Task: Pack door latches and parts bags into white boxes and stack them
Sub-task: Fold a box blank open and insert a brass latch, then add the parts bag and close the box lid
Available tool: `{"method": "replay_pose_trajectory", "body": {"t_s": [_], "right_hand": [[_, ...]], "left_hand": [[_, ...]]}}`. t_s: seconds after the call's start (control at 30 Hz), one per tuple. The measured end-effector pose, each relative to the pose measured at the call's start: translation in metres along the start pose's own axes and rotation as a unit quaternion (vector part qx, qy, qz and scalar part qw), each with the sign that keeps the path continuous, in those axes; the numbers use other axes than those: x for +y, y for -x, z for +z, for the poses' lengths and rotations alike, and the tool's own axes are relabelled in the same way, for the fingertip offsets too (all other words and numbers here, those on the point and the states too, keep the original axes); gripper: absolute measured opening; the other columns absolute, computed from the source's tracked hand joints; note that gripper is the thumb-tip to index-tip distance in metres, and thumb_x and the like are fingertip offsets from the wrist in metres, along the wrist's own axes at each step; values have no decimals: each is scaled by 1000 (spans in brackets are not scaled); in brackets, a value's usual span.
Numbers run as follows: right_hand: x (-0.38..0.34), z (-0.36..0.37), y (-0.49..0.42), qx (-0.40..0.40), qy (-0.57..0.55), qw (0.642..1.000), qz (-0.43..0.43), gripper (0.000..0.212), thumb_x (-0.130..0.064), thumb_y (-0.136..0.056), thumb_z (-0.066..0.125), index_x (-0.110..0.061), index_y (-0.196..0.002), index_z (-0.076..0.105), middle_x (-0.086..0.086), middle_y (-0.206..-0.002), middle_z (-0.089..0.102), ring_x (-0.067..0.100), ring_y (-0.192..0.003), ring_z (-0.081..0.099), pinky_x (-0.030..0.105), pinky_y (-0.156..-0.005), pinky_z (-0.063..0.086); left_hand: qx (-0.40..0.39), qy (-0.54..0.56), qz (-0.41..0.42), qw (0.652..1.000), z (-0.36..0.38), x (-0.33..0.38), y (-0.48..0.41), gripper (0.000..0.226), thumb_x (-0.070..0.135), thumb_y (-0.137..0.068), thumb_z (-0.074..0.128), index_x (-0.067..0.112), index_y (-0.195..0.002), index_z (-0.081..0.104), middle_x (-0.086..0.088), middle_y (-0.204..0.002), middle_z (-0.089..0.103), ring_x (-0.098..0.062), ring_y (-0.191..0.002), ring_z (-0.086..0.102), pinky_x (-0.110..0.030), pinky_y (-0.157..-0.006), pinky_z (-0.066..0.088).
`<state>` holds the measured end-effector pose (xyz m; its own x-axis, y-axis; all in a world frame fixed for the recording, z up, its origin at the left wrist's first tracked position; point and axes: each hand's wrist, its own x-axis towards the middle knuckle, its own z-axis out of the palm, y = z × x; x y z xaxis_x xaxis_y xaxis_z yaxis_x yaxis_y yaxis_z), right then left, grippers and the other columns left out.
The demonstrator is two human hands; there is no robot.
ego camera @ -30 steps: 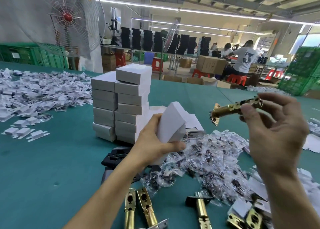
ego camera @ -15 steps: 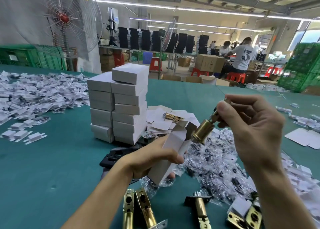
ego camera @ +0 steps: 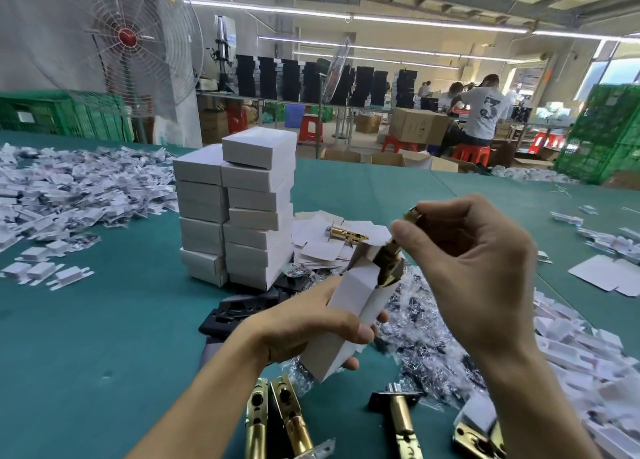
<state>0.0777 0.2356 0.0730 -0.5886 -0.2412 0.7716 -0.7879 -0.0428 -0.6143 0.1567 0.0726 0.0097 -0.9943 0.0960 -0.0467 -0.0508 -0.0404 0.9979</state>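
The step in hand is sliding the latch (ego camera: 388,273) into the open box (ego camera: 349,306). To do it well, I judge the latch should line up with the box's long axis and go straight down, so its end does not catch the flaps at the mouth. The left hand (ego camera: 304,330) should hold the box firm without crushing it and leave the mouth free. The box is held tilted in the air, in front and to the right of the stack (ego camera: 242,209). The left fingers and thumb are curled round its lower half. The right hand (ego camera: 478,271) pinches the latch's upper end between thumb and curled fingers. The lower end is inside the mouth, above the left thumb and apart from it. The bags (ego camera: 426,334) lie right of the stack, under both hands
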Motion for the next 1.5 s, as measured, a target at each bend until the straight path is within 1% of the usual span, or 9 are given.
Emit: {"method": "replay_pose_trajectory", "body": {"t_s": [0.27,0.43,0.53,0.67,0.87,1.0,1.2,1.33,1.5], "right_hand": [[2,5,5,-76,35,996,20,10,-33,-84,75,-25,-79,70,-22,-67,66,6,-47,45,12,-46,31],[6,9,6,-155,125,979,31,17,-42,-87,62,-33,-93,75,-21,-93,59,-1,-89,53,13,-70,37],[5,6,7,-123,112,986,32,14,-36,-90,63,-37,-101,71,-22,-103,55,-3,-93,53,6,-70,39],[33,-22,2,-69,147,982,98,17,-16,-95,62,-29,-95,72,-22,-82,67,-2,-71,60,8,-57,42],[118,-87,1,-292,474,773,304,36,-8,-92,51,-26,-118,67,5,-124,67,23,-104,64,38,-91,53],[142,-98,12,-361,486,724,332,49,-1,-92,45,-31,-127,60,3,-135,59,19,-106,64,38,-95,53],[159,-97,14,-358,488,731,315,31,-9,-91,54,-26,-113,68,1,-121,67,17,-96,65,33,-88,54],[161,-99,11,-346,495,737,303,19,-12,-86,67,-23,-101,73,0,-106,72,14,-85,65,28,-79,54],[143,-93,5,-251,480,804,247,16,-13,-90,62,-22,-95,74,2,-101,73,20,-85,63,35,-82,54]], "left_hand": [[43,75,56,995,0,1,-3,53,31,-58,75,31,-111,68,-12,-108,56,-26,-90,64,-47,-71,61],[102,119,94,983,3,-2,-7,59,40,-59,71,21,-114,62,-17,-101,61,-27,-83,67,-50,-64,61],[142,145,119,972,3,-3,-11,73,43,-60,72,16,-125,56,-24,-107,60,-30,-88,67,-50,-64,61],[198,170,157,953,3,-5,-13,81,46,-61,72,13,-132,51,-38,-120,57,-38,-92,67,-51,-61,59],[252,168,178,936,8,-5,-14,65,30,-50,83,18,-112,67,-11,-99,72,-31,-84,73,-56,-59,60],[228,126,193,946,13,-7,-16,43,28,-54,86,26,-97,77,-5,-95,75,-29,-86,73,-51,-62,61],[246,122,226,934,17,-10,-19,39,10,-63,88,22,-99,78,-11,-104,74,-31,-97,72,-49,-72,62],[250,142,230,930,18,-12,-20,34,8,-68,84,17,-100,78,-12,-104,74,-35,-91,73,-41,-56,61],[250,124,226,933,18,-15,-21,31,13,-70,83,25,-98,79,-8,-102,75,-32,-89,73,-40,-57,60]]}}
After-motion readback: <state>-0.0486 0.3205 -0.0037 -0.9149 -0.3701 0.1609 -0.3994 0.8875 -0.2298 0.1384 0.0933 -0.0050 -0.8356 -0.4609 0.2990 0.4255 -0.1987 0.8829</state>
